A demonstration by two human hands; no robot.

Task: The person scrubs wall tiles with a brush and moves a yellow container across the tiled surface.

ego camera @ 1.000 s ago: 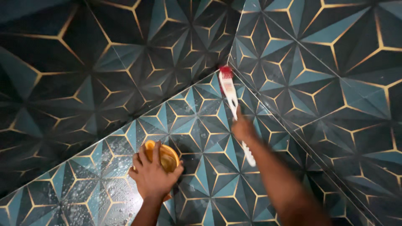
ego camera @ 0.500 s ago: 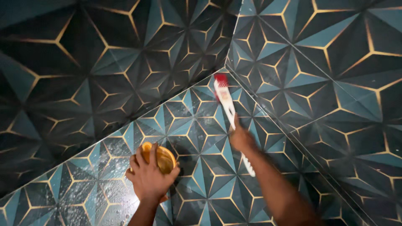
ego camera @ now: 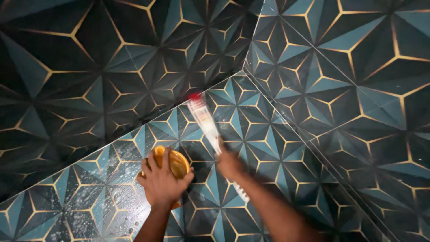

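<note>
- The left hand (ego camera: 162, 183) lies palm down over a round yellow-orange sponge-like scrubbing pad (ego camera: 176, 162), fingers (ego camera: 166, 157) draped over its top and pressing it flat against the tiled ledge (ego camera: 89, 188), a blue and gold geometric surface.
- The pad sits near the middle of the ledge, just left of the brush, on a patch that glistens with water droplets and suds.
- It looks soft and light, likely to give under pressure; wet, it may slide easily, so a flat palm on top with the fingertips hooked over the far rim seems the surest hold.
- The right hand (ego camera: 229, 163) is closed around the middle of a long white plastic brush with a red tip (ego camera: 204, 118). It is blurred, so the exact lie of its fingers cannot be told.
- The brush slants up and to the left, its red end close to where the ledge meets the dark tiled wall (ego camera: 89, 67); the handle end juts out below the hand.
- The brush appears stiff, slim and light. Its wet plastic handle could slip, so a full wrap near mid-shaft suits it.
</note>
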